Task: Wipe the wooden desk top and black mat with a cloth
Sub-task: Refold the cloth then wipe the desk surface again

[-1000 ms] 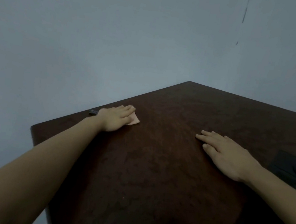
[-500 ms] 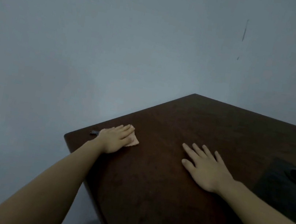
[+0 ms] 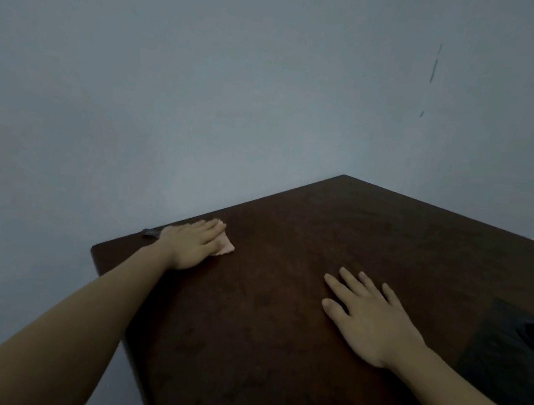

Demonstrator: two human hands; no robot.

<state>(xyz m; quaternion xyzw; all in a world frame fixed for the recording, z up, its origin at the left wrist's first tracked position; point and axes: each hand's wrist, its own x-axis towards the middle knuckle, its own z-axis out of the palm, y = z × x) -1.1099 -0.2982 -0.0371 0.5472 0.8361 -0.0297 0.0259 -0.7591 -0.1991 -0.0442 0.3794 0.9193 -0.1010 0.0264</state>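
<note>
Left hand (image 3: 190, 246): flat, palm down, fingers straight and together, pressing the cloth onto the worktop near its left edge; not curled around it.
Cloth (image 3: 224, 248): pale pink, mostly under the left hand; one corner sticks out to the right of the fingers, a small bit shows past the fingertips.
Right hand (image 3: 369, 321): open, fingers spread, lying flat on bare wood near the middle, holding nothing, well apart from the left hand.
Worktop (image 3: 272, 342): dark brown wood, seen cornerwise, far corner against the wall.
Mat (image 3: 510, 370): black, on the worktop at the right edge of view, beside the right forearm; a dark oval shape lies on it, too dim to identify.
Wall (image 3: 208, 72): plain grey-blue, with a thin dark vertical mark high on the right.
Small dark thing (image 3: 150, 232): at the worktop's left edge just behind the left wrist; unclear what it is.
</note>
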